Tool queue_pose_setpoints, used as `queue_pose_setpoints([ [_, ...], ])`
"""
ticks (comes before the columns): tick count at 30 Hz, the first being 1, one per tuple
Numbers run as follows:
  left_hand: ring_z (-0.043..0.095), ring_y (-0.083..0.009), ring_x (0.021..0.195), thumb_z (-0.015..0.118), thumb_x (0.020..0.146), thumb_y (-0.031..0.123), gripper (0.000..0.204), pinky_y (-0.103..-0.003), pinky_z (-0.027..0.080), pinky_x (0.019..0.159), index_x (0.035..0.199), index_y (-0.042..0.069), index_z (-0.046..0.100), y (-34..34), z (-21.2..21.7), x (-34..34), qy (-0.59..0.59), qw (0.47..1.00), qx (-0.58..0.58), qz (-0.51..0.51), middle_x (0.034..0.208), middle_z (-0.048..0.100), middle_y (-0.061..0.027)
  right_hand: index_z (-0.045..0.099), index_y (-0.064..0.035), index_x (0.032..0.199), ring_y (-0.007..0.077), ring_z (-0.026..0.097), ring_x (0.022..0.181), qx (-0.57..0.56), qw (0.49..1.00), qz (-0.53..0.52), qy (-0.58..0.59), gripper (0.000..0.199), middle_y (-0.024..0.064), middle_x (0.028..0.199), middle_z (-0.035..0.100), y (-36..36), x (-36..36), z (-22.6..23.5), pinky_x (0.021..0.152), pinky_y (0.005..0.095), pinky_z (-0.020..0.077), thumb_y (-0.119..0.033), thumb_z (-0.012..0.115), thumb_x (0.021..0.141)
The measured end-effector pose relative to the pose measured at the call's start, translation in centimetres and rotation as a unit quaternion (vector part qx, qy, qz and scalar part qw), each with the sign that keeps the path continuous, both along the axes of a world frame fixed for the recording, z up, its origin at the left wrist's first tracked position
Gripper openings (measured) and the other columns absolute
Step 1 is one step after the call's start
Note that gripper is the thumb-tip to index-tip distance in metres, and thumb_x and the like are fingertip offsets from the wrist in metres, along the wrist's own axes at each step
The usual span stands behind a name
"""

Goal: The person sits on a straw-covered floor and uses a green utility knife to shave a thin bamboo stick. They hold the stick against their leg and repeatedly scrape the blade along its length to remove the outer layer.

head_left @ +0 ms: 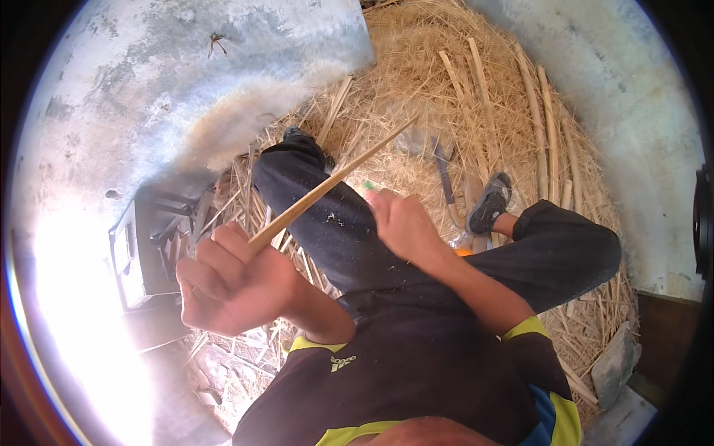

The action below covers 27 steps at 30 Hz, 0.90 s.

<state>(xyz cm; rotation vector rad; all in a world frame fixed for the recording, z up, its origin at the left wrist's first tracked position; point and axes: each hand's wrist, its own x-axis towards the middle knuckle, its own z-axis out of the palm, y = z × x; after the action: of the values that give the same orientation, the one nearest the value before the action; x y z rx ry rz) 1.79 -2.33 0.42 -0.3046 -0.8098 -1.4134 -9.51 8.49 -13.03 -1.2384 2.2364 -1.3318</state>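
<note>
My left hand [242,286] is closed in a fist around the thick end of a long, pale, split wooden strip [327,184]. The strip slants up to the right across my left leg and narrows to a point over the straw. My right hand [407,227] is just below the strip, above my lap, with its fingers curled together. A small green bit [369,184] shows at its fingertips; what it belongs to is hidden. The right hand appears apart from the strip.
A dark-bladed tool [445,175] lies on the shavings beside my shoe [491,204]. An orange object [463,252] shows by my right leg. Long wooden strips [529,111] lie at the far right. Pale walls [260,52] enclose the spot; a dark frame [145,245] stands left.
</note>
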Motion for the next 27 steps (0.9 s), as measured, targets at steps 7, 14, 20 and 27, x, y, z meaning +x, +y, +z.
queue_pose_setpoints([
  [7,0.017,-0.0094,0.045,0.041,0.083,0.021,0.030,-0.027,0.015,0.046,0.057,0.017,0.026,1.4,0.1,-0.4,-0.068,0.994,0.018,0.088,0.049,0.020,0.0029,0.058,0.0032,0.083,0.0446,0.056,0.063,0.003,0.997,0.044,-0.065,0.043,0.0256,0.062,0.054,0.9,1.4,3.7,0.058,0.0483,0.0442,-0.031,0.040,0.099],
  [14,0.013,-0.0098,0.041,0.038,0.081,0.016,0.031,-0.027,0.012,0.042,0.055,0.017,0.021,2.0,0.8,-1.0,-0.047,0.986,0.070,0.147,0.048,0.013,0.0023,0.057,0.0032,0.084,0.0465,0.055,0.066,0.005,0.993,0.082,-0.085,0.041,0.0261,0.066,0.055,1.0,0.7,4.6,0.060,0.0492,0.0442,-0.031,0.042,0.099],
  [20,0.015,-0.0090,0.041,0.038,0.082,0.017,0.032,-0.026,0.013,0.041,0.055,0.017,0.021,0.8,0.8,-0.9,-0.054,0.976,0.080,0.194,0.048,0.013,0.0022,0.059,0.0031,0.079,0.0473,0.056,0.064,0.015,0.998,-0.014,-0.057,0.047,0.0275,0.066,0.057,0.0,-0.7,-0.6,0.059,0.0511,0.0455,-0.036,0.041,0.099],
  [27,0.014,-0.0091,0.041,0.038,0.082,0.016,0.032,-0.024,0.012,0.042,0.055,0.017,0.021,1.1,1.0,-1.3,-0.047,0.975,0.082,0.199,0.048,0.014,0.0023,0.059,0.0036,0.073,0.0464,0.058,0.066,0.058,0.998,-0.024,-0.029,0.052,0.0283,0.066,0.058,-0.3,-2.2,-1.9,0.061,0.0510,0.0462,-0.036,0.038,0.100],
])
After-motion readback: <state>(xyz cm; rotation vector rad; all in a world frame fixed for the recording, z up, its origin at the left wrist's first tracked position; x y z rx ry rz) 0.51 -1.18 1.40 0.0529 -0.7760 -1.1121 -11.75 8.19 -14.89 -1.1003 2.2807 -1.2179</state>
